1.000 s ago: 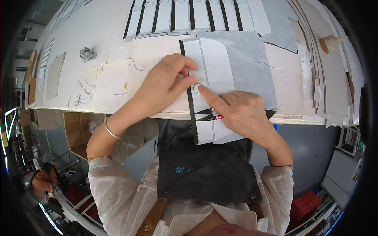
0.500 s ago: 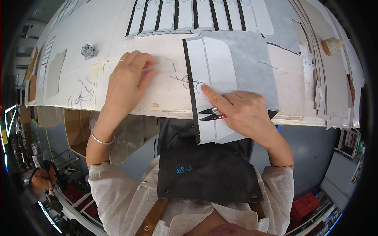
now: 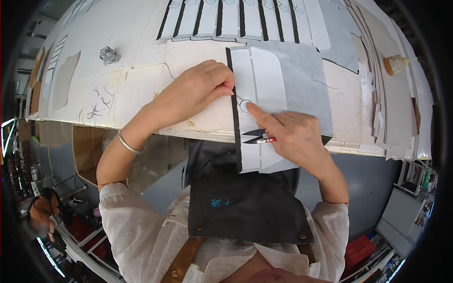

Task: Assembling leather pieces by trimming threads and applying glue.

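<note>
My left hand (image 3: 198,89) pinches a thin dark thread (image 3: 239,96) at the black edge strip of a white and grey sheet-like panel (image 3: 304,78). The thread runs toward a ring-shaped outline (image 3: 245,105) on the panel. Beside that ring, my right hand (image 3: 299,134) presses its index fingertip down. Tucked in the same hand are small thread snips (image 3: 258,137) with dark blades and red on the handle, blades apart and pointing left. Their rear part is hidden by my fingers. The panel's near end hangs over the table edge.
Overlapping panels of the same kind (image 3: 231,21) lie in a row at the back. Thread scraps (image 3: 96,111) and a crumpled ball (image 3: 109,55) are at left. At right are a small amber bottle (image 3: 395,65) and stacked grey boards (image 3: 391,108). Cardboard boxes (image 3: 155,160) sit below the table.
My left hand has moved right to the panel's black edge and now pinches the loose thread, drawing it from the ring. My right hand stays on the panel with the snips.
</note>
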Tool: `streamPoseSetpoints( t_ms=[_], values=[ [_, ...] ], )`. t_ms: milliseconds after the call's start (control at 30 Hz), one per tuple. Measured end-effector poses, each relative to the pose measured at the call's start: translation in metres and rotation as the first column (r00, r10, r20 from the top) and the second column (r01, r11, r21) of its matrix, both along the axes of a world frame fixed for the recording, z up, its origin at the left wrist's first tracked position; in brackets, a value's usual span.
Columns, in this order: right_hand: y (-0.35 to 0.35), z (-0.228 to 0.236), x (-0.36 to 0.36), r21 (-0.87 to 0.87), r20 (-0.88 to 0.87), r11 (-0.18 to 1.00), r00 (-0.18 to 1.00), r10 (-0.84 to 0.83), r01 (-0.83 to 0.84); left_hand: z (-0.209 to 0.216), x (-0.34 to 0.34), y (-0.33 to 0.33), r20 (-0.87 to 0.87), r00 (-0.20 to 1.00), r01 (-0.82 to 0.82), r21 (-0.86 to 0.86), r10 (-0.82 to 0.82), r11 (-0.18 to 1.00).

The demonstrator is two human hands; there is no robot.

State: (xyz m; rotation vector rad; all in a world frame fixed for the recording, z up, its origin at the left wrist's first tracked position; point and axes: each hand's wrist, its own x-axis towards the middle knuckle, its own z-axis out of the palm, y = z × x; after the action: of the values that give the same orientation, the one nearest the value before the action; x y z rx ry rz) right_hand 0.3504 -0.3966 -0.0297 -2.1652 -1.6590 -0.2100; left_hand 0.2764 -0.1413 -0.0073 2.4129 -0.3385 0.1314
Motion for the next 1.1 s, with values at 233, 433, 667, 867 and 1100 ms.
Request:
streamPoseSetpoints(
  t_ms=[233,433,667,867,1100],
  values=[
    [0.001,-0.001,0.001,-0.005,-0.011,1.0,1.0,-0.002,0.002,0.006,0.003,0.003,-0.09,0.995,0.04,-0.059,-0.046,0.997],
    [0.001,0.002,0.0,-0.014,-0.011,1.0,1.0,0.001,-0.001,0.001,0.008,0.006,-0.028,0.986,0.163,-0.042,-0.164,0.986],
    [-0.001,0.015,0.01,-0.001,-0.335,0.998,0.941,0.053,-0.057,-0.007,0.008,0.006,0.007,0.996,0.092,-0.132,-0.092,0.987],
    [0.023,0.072,0.051,-0.295,-0.328,0.949,0.945,0.01,-0.112,-0.012,0.003,0.004,0.086,0.994,0.079,-0.133,-0.068,0.988],
    [0.063,0.07,0.073,-0.5,-0.274,0.843,0.959,0.066,-0.201,-0.014,0.003,0.004,0.092,0.994,0.071,-0.152,-0.057,0.986]
  ],
)
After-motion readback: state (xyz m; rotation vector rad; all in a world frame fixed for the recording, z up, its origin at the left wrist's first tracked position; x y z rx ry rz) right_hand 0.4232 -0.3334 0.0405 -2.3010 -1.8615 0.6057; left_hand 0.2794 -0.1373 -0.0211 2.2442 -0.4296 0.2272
